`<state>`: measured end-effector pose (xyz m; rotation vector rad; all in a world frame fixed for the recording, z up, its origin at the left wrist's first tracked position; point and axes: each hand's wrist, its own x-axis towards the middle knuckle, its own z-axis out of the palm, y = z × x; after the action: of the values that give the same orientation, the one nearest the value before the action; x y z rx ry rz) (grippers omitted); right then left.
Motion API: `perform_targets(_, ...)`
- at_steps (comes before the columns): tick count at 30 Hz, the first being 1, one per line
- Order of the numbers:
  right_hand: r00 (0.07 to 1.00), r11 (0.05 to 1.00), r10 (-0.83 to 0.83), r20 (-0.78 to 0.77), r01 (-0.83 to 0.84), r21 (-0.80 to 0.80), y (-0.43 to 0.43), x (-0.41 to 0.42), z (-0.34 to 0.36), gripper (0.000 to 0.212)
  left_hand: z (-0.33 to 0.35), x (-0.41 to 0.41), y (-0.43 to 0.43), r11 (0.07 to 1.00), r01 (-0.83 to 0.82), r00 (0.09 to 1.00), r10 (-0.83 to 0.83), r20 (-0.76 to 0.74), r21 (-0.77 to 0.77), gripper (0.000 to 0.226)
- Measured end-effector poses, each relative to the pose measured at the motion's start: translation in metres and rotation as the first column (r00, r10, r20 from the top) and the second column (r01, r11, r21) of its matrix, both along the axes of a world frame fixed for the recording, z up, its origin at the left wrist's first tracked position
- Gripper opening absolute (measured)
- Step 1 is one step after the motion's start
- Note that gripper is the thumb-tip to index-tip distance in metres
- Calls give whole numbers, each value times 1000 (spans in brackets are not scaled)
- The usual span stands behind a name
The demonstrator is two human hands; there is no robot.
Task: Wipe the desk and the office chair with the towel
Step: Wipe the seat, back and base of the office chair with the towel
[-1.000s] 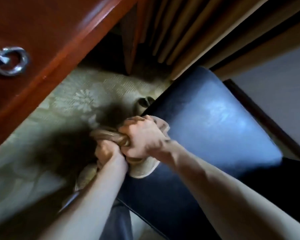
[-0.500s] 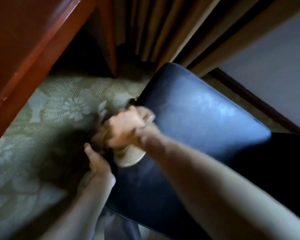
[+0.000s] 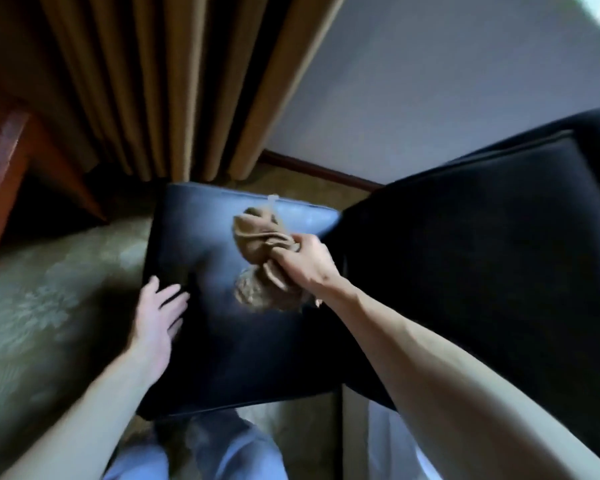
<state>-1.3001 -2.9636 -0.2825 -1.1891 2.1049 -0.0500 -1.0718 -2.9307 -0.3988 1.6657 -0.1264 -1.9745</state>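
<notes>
Towel (image 3: 257, 233), tan, bunched, blurred, gripped in right hand (image 3: 305, 268), over chair seat (image 3: 201, 341)

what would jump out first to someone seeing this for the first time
The bunched tan towel in the middle, gripped by the right hand over the dark chair seat. The left hand is spread, fingers straight, at the seat's left edge. Tan curtains hang behind at top left.

Head-worn wide-angle view, steeply down and close over the chair seat (image 3: 243, 358), edges perhaps motion-blurred.
</notes>
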Motion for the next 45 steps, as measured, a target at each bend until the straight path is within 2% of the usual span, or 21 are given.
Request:
perform_targets(5, 927, 983, -139, -348, 86, -162, 53, -57, 108, 34, 89, -64, 10, 961, 270, 948, -275, -158, -51, 61)
perform_targets(8, 896, 954, -200, -396, 86, -287, 82, -69, 157, 33, 127, -94, 9, 914, 387, 895, -404, -192, -121, 60)
perform_targets(11, 915, 913, -286, -283, 172, -369, 113, -73, 197, 37, 168, -126, 15, 859, 472, 839, -507, -197, -198, 52)
perform_targets(14, 941, 870, -312, -130, 229, -437, 142, -72, 222, 33, 209, -159, 32, 800, 519, 775, -589, -230, -300, 55)
perform_targets(16, 959, 867, -281, -44, 234, -441, 158, -69, 232, 33, 236, -178, 45, 771, 531, 705, -632, -323, -351, 60)
perform_targets(19, 963, 894, -242, 118, 268, -359, 180, -73, 243, 45, 271, -200, 61, 794, 512, 560, -598, -574, -327, 74)
perform_targets(21, 966, 918, -229, 124, 256, -304, 190, -83, 250, 51, 285, -212, 71, 802, 507, 488, -569, -662, -315, 72)
perform_targets(23, 989, 940, -143, -34, 125, -316, 197, -100, 261, 51, 292, -224, 80, 788, 520, 466, -585, -664, -329, 67)
perform_targets(26, 949, 942, -65, -309, -43, -332, 204, -132, 277, 57, 302, -243, 90, 787, 550, 495, -577, -649, -279, 55)
perform_targets(29, 859, 901, -161, -486, -73, -428, 212, -176, 292, 61, 309, -268, 91, 840, 486, 644, -530, -551, -240, 45)
perform_targets(31, 802, 877, -210, -559, -98, -471, 219, -214, 297, 57, 319, -289, 86, 862, 414, 752, -505, -423, -292, 43)
perform_targets(33, 845, 838, -296, -445, 6, -546, 224, -255, 296, 50, 329, -316, 82, 809, 379, 859, -488, -154, -448, 36)
perform_targets(35, 878, 731, -467, -109, 314, -606, 225, -292, 290, 43, 345, -345, 92, 714, 371, 904, -425, 54, -594, 27)
perform_targets(36, 822, 640, -560, 102, 507, -578, 224, -309, 288, 41, 353, -360, 103, 666, 364, 908, -410, 88, -651, 34)
perform_targets(37, 710, 524, -631, 313, 687, -502, 223, -324, 285, 43, 357, -375, 120, 597, 397, 895, -419, 151, -697, 46)
perform_targets(39, 428, 331, -642, 636, 903, -273, 217, -348, 279, 50, 356, -407, 161, 363, 542, 830, -374, 415, -758, 61)
perform_targets(40, 311, 289, -594, 742, 943, -164, 212, -355, 276, 53, 351, -420, 178, 223, 648, 755, -314, 576, -728, 67)
perform_targets(41, 221, 286, -540, 812, 956, -70, 207, -356, 273, 54, 345, -430, 191, 132, 719, 693, -223, 686, -683, 77)
perform_targets(42, 150, 312, -494, 856, 950, 14, 202, -353, 271, 55, 343, -436, 195, 140, 727, 686, -177, 706, -672, 86)
perform_targets(43, 97, 364, -465, 880, 927, 90, 198, -348, 267, 56, 341, -440, 195, 195, 692, 721, -156, 675, -695, 87)
perform_targets(45, 43, 463, -444, 895, 866, 188, 190, -335, 260, 58, 337, -439, 184, 265, 613, 788, -124, 604, -745, 73)
